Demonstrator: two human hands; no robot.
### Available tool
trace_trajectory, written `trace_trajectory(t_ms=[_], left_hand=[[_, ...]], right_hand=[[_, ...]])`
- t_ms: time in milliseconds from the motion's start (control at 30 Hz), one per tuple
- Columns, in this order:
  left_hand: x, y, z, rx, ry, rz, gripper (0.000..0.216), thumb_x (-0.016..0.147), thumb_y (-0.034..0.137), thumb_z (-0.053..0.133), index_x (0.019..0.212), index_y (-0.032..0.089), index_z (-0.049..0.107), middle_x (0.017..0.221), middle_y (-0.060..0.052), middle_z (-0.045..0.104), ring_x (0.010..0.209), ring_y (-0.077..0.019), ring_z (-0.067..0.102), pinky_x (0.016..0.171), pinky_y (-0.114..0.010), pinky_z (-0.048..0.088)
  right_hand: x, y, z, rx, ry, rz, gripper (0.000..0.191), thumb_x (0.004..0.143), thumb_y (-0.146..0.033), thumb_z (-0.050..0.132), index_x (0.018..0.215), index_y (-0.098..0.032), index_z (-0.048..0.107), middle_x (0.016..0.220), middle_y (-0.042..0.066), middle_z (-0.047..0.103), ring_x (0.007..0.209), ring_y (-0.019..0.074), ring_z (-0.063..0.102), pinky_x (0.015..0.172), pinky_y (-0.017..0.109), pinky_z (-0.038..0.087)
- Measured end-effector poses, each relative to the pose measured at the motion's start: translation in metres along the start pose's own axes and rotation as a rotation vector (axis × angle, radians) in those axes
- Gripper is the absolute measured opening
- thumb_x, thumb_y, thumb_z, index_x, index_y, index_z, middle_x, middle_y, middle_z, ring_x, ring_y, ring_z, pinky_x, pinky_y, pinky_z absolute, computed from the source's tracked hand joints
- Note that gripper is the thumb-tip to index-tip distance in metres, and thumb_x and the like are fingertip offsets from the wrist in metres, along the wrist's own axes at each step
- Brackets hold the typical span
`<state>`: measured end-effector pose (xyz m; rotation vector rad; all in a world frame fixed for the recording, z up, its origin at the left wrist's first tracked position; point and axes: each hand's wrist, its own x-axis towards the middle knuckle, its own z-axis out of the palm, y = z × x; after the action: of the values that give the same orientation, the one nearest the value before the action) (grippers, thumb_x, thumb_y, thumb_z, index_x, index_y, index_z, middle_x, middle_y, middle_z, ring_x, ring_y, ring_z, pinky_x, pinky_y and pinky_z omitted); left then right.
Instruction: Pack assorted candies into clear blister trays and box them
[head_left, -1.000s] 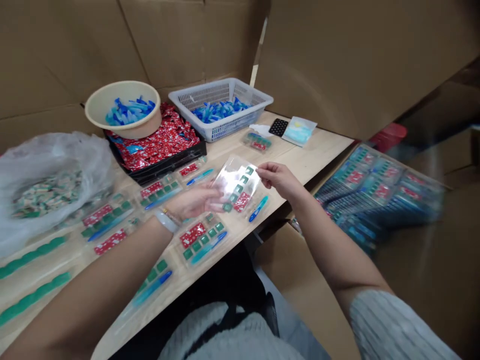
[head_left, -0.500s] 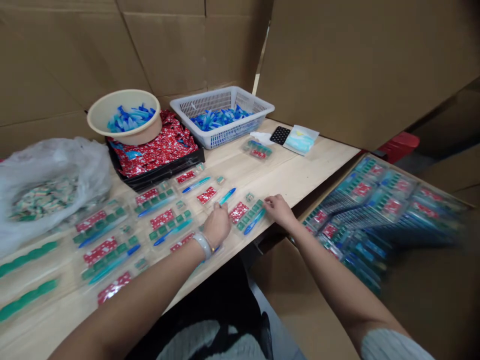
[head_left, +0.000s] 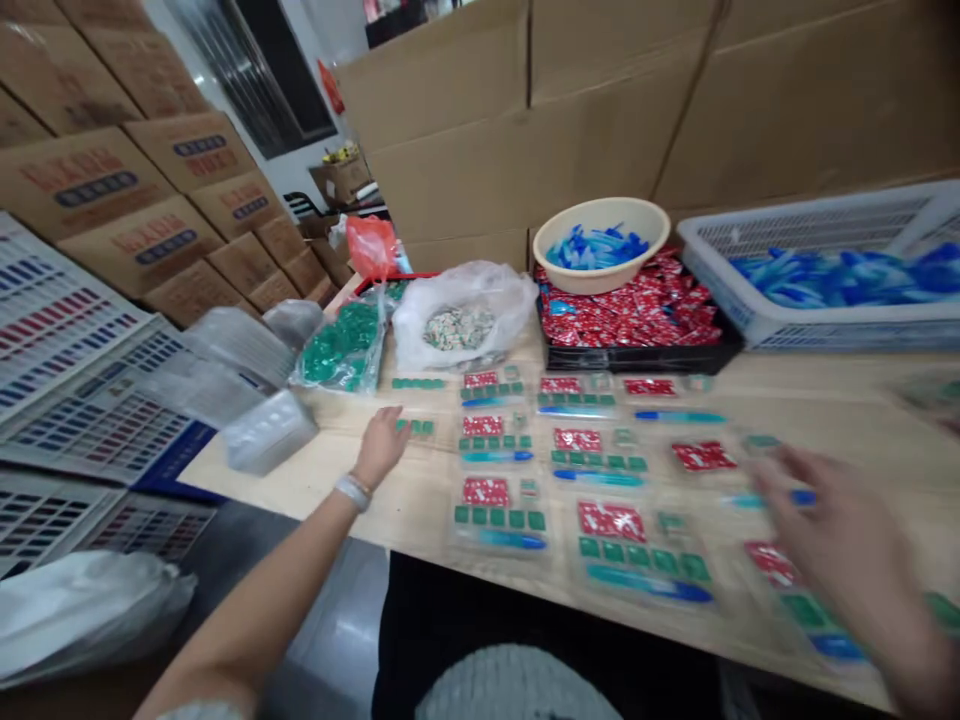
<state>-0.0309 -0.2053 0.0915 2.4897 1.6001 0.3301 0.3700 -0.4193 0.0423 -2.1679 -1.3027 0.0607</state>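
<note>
My left hand (head_left: 381,443) reaches over the left part of the table, fingers stretched out at the end of a row of green squares (head_left: 422,427). Whether it touches them is unclear. My right hand (head_left: 840,540), smeared by motion, is above the clear packs at the right; its fingers are near a blue pen-shaped piece (head_left: 804,497). Between my hands lie several clear plastic packs, holding red patterned packets (head_left: 611,521), green squares (head_left: 637,557) and blue pen-shaped pieces (head_left: 649,583). A second green row (head_left: 418,384) lies beyond my left hand.
Behind the packs stand a cream bowl (head_left: 551,275), a black tray (head_left: 637,358) of red packets, a white basket (head_left: 750,325) and a plastic bag (head_left: 517,300). A bag of green pieces (head_left: 341,345) and stacked clear trays (head_left: 270,432) are left. Cardboard boxes (head_left: 82,180) rise beyond.
The view has swung left. My left hand has moved from the middle packs to the green row at the left. My right hand has left the pack at the table's right edge.
</note>
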Motion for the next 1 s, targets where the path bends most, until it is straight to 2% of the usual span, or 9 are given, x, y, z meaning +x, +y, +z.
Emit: trace_trajectory(t_ms=[33,133,200,267,467,600,700,867,1000], left_hand=[[-0.001,-0.033,-0.005,-0.001,-0.014,-0.022,0.045,0.081,0.034,0.043,0.112,0.002,0.05,0.111,-0.021,0.052,0.108,-0.0306,0.047,0.094,-0.047,0.034],[-0.019,-0.088,0.0,-0.012,-0.156,0.08,0.066,0.069,0.045,0.059,0.121,0.007,0.044,0.126,-0.02,0.043,0.117,-0.0311,0.04,0.096,-0.044,0.033],[-0.045,-0.099,0.011,0.029,-0.229,0.174,0.079,0.065,0.053,0.059,0.126,0.008,0.037,0.133,-0.022,0.035,0.122,-0.0314,0.034,0.098,-0.044,0.031],[-0.078,-0.102,0.019,0.096,-0.213,0.222,0.08,0.066,0.059,0.054,0.125,0.008,0.039,0.133,-0.023,0.034,0.123,-0.0325,0.032,0.099,-0.047,0.029],[-0.148,-0.091,0.021,0.277,-0.06,0.123,0.085,0.052,0.058,0.067,0.123,0.018,0.045,0.117,-0.017,0.049,0.113,-0.0359,0.04,0.093,-0.054,0.029],[-0.158,-0.084,0.017,0.36,-0.066,0.098,0.069,0.064,0.026,0.069,0.125,0.034,0.039,0.103,-0.007,0.054,0.104,-0.0291,0.047,0.093,-0.055,0.028],[-0.166,-0.095,0.016,0.284,-0.065,0.222,0.05,0.074,0.01,0.052,0.121,0.028,0.045,0.09,-0.003,0.055,0.092,-0.0203,0.051,0.095,-0.048,0.032],[-0.173,-0.118,0.006,0.115,0.083,0.351,0.041,0.074,0.0,0.04,0.108,0.02,0.053,0.08,-0.003,0.052,0.081,-0.0168,0.051,0.085,-0.038,0.044],[-0.154,-0.133,-0.02,-0.038,0.373,0.162,0.023,0.08,0.012,0.044,0.1,0.018,0.054,0.089,-0.007,0.049,0.086,-0.0169,0.051,0.075,-0.031,0.048]], right_hand=[[0.009,-0.052,0.018,0.124,-0.017,-0.119,0.032,0.082,-0.041,0.037,0.1,-0.025,0.057,0.094,0.014,0.059,0.089,0.027,0.054,0.081,0.044,0.04],[0.026,-0.198,0.091,0.387,-0.481,-0.532,0.03,0.082,-0.033,0.045,0.105,-0.017,0.056,0.102,0.009,0.059,0.096,0.0183,0.054,0.085,0.031,0.042],[0.031,-0.261,0.14,0.309,-0.651,-0.546,0.033,0.08,-0.028,0.05,0.109,-0.014,0.055,0.104,0.009,0.058,0.094,0.0157,0.055,0.083,0.026,0.042],[0.038,-0.293,0.177,0.164,-0.707,-0.49,0.036,0.08,-0.026,0.05,0.114,-0.013,0.052,0.107,0.01,0.056,0.096,0.0156,0.054,0.083,0.025,0.041],[0.09,-0.327,0.227,-0.063,-0.644,-0.444,0.037,0.084,-0.023,0.04,0.119,-0.013,0.045,0.12,0.015,0.046,0.113,0.0245,0.041,0.092,0.036,0.033],[0.096,-0.348,0.25,-0.16,-0.703,-0.499,0.079,0.064,-0.05,0.062,0.131,-0.021,0.031,0.127,0.014,0.04,0.118,0.0322,0.033,0.094,0.045,0.027],[0.075,-0.352,0.257,-0.236,-0.746,-0.582,0.1,0.053,-0.065,0.061,0.135,-0.023,0.02,0.13,0.014,0.036,0.118,0.0336,0.031,0.093,0.047,0.028],[0.044,-0.351,0.245,-0.274,-0.686,-0.701,0.079,0.067,-0.062,0.049,0.131,-0.022,0.027,0.119,0.013,0.045,0.109,0.0296,0.04,0.087,0.044,0.033],[0.03,-0.353,0.233,-0.283,-0.623,-0.775,0.066,0.071,-0.05,0.049,0.126,-0.018,0.036,0.113,0.015,0.049,0.103,0.0309,0.044,0.083,0.045,0.035]])
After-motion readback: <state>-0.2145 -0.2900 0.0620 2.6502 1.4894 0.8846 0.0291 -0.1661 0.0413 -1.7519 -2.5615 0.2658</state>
